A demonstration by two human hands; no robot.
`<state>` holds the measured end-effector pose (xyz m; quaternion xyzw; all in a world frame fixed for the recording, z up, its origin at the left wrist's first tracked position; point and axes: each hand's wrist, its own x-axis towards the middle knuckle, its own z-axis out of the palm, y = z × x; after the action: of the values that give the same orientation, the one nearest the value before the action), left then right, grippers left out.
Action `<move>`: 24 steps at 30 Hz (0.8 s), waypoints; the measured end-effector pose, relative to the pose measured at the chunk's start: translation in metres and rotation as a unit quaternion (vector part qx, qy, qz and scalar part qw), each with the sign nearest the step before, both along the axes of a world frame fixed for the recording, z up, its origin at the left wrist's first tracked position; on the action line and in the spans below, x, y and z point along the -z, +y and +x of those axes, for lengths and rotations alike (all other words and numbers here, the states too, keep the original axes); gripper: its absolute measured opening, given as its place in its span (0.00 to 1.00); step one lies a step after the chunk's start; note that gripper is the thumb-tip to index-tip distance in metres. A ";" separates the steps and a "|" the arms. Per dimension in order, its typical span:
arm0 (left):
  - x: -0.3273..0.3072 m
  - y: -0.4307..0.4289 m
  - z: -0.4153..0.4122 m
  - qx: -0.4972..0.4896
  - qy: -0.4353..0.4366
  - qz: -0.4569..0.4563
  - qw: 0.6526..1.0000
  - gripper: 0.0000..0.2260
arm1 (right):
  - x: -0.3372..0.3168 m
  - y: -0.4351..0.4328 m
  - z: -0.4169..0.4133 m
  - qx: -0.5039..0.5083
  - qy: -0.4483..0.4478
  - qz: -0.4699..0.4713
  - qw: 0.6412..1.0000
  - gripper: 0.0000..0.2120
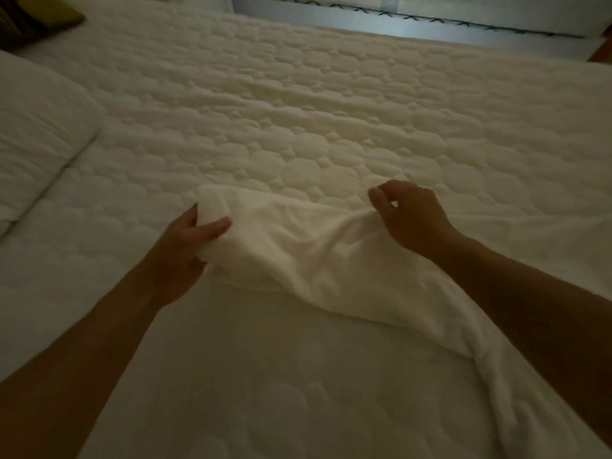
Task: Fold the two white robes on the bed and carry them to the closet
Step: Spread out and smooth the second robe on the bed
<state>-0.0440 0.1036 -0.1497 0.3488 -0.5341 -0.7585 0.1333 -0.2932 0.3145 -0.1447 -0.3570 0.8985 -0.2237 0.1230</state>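
Bed (331, 127): a quilted white cover runs from near edge to far edge in dim light; it serves as the folding surface.
Robe (314, 253): one white robe lies across the near half of the bed, toward the right side, its tail trailing off at the near right corner; the far end is lifted into a soft ridge, apparently midway through a fold; a second robe is not in view.
Pillow (36, 127): sits at the bed's left edge, well apart from the robe, out of the working area.
Left hand (185, 240): grips the robe's left end, thumb on top and fingers curled beneath, likely to keep the layers together as the fold goes over.
Right hand (410, 217): fingers curled, pinching the raised far edge of the robe, seemingly to draw it taut and level with the left.
Cushion (36, 18): dark with a yellow-green edge, at the far left corner.
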 end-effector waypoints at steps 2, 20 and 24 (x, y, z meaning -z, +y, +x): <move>0.002 0.007 0.002 -0.009 -0.010 -0.016 1.000 0.19 | -0.003 -0.046 0.008 -0.030 -0.080 0.053 0.995 0.20; 0.033 -0.007 0.010 0.011 -0.033 0.021 0.999 0.16 | 0.001 -0.127 0.012 -0.064 -0.014 0.109 0.992 0.09; 0.049 -0.005 0.012 -0.056 -0.037 0.056 0.996 0.14 | 0.035 -0.116 0.021 -0.077 0.048 0.105 0.990 0.11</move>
<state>-0.0321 0.0990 -0.1985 0.4133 -0.4751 -0.7648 0.1362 -0.2718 0.1986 -0.1799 -0.4204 0.8919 -0.1005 0.1333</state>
